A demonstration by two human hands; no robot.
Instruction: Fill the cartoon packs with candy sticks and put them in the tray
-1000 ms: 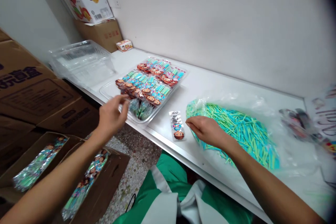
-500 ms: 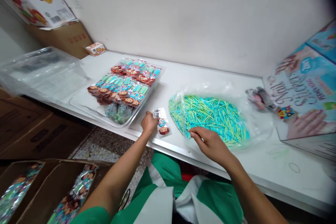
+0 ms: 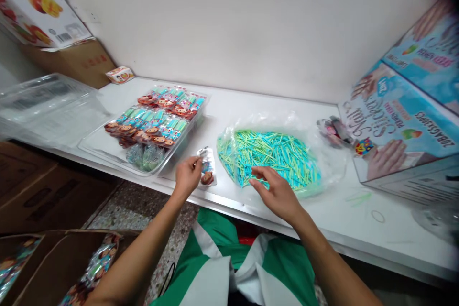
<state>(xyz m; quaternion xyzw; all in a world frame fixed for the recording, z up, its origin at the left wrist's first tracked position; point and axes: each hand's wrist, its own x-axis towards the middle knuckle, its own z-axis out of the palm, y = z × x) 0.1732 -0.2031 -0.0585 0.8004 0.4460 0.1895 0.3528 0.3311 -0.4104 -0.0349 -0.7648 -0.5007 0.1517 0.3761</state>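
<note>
My left hand point(image 3: 187, 177) pinches a small clear packet point(image 3: 207, 167) with a cartoon face on it, lifted a little off the white table point(image 3: 251, 110). My right hand point(image 3: 274, 191) hovers at the near edge of a clear plastic bag point(image 3: 322, 167) full of blue and green sticks point(image 3: 268, 155). Its fingers are spread and touch the sticks; I cannot see any held. Left of the packet stands a clear tray point(image 3: 96, 141) holding rows of the same packets point(image 3: 154, 122).
A stack of clear tray lids point(image 3: 46, 105) lies far left, with cardboard boxes point(image 3: 82, 60) behind it. Blue printed cartons point(image 3: 405, 124) stand at the right, more small packets point(image 3: 335, 131) beside them. Open boxes point(image 3: 53, 267) of packets sit on the floor.
My left hand left the tray, reached the loose packet and took hold of it. My right hand shifted slightly along the sticks. The view swung to the right.
</note>
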